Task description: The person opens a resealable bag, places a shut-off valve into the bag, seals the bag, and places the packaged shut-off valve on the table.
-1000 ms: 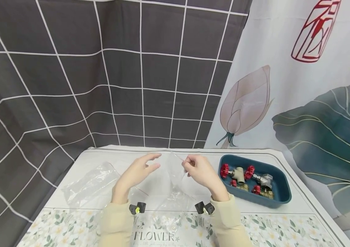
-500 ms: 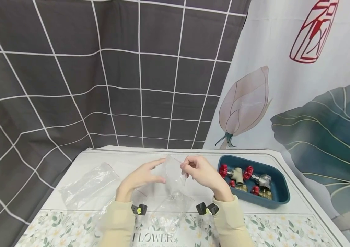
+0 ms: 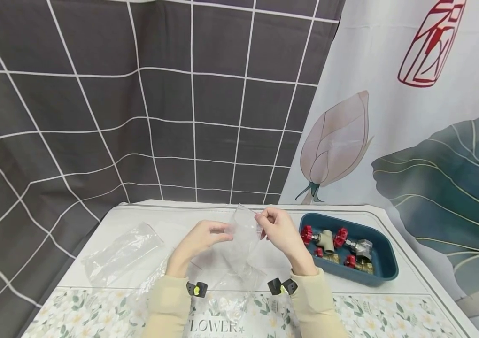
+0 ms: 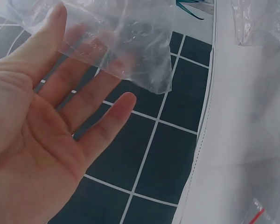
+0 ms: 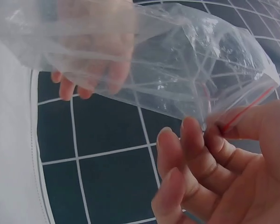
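My right hand (image 3: 279,230) pinches a clear zip-lock bag (image 3: 243,227) by its mouth, near the red seal line. The bag hangs unfolded and crinkled between both hands; in the right wrist view the bag (image 5: 177,70) stretches leftward from the right fingertips (image 5: 191,128). My left hand (image 3: 205,239) is at the bag's left side. In the left wrist view the left hand (image 4: 60,116) has its thumb on the near side and its fairly straight fingers behind the plastic, partly seen through it. Thumb and fingertips look slightly apart.
Another clear bag (image 3: 123,253) lies flat on the white table at left. More clear plastic bags (image 3: 231,300) lie in front of the hands. A blue tray (image 3: 385,272) at right holds several valves (image 3: 326,239) with red handwheels. Dark checked cloth (image 3: 218,141) hangs behind.
My left hand has moved right to the bag, and its thumb and fingers have come closer together. The right hand keeps its pinch and has risen slightly; the bag has spread wider.
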The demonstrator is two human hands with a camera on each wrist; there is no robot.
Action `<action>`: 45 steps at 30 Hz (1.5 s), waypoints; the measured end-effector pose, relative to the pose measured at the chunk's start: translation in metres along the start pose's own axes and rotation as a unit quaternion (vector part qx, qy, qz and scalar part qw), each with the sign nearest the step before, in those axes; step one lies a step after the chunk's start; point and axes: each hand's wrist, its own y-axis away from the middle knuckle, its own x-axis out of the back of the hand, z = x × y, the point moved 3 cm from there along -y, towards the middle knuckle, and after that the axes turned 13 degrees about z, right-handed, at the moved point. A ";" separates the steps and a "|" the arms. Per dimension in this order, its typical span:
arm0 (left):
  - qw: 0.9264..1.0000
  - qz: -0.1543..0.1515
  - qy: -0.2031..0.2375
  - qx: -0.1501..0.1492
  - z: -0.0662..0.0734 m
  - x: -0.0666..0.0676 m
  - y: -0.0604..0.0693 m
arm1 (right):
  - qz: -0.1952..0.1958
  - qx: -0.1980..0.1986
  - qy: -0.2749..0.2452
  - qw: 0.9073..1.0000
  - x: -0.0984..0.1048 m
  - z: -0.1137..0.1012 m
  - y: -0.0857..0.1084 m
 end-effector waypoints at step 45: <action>0.999 0.039 0.006 0.028 0.009 0.010 0.007 | 0.073 -0.176 0.265 0.945 0.143 0.089 0.018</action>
